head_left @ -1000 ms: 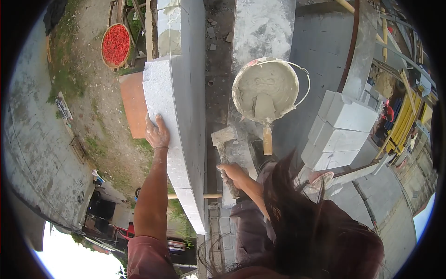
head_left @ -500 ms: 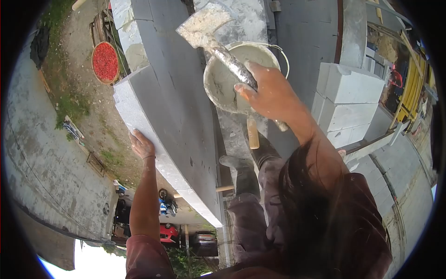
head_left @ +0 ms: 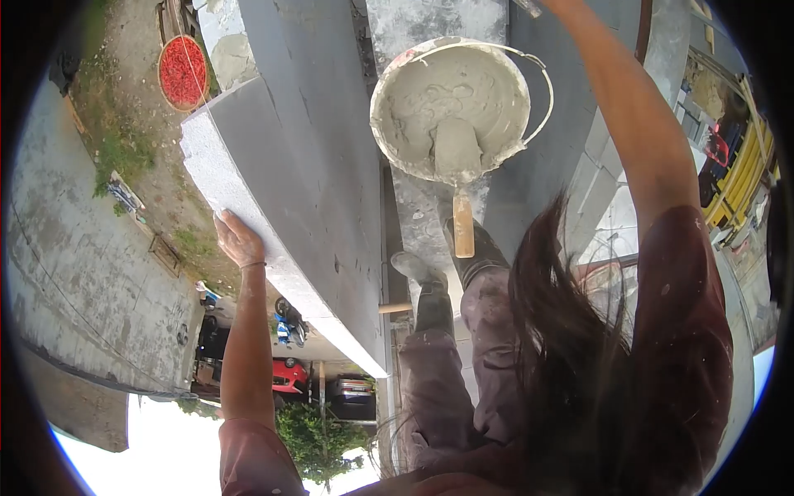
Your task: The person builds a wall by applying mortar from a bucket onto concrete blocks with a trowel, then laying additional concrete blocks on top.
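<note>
My left hand (head_left: 239, 239) lies open against the outer edge of the light block wall (head_left: 285, 190), its fingers resting on the white top face. At the top edge, only the wrist end of my right hand (head_left: 559, 3) shows, its fingers out of frame. Beside it is the handle end of the mortar-stained tool (head_left: 527, 7); the tool's blade is out of view. Below sits a bucket (head_left: 379, 116) of wet grey mortar (head_left: 430, 95), its wire handle tipped to the right. A trowel (head_left: 463, 223) stands in the mortar, wooden handle towards me.
My boots (head_left: 432, 307) are on a narrow grey plank (head_left: 418, 217) beside the wall. More white blocks (head_left: 610, 219) stand at the right. Far below on the left are a round tray of red items (head_left: 183, 73), a blue motorbike (head_left: 289, 324) and a red car (head_left: 288, 374).
My right hand has gone up and right with the tool, away from over the bucket, nearly out of frame. The bucket and trowel are now uncovered. My left hand stays on the wall.
</note>
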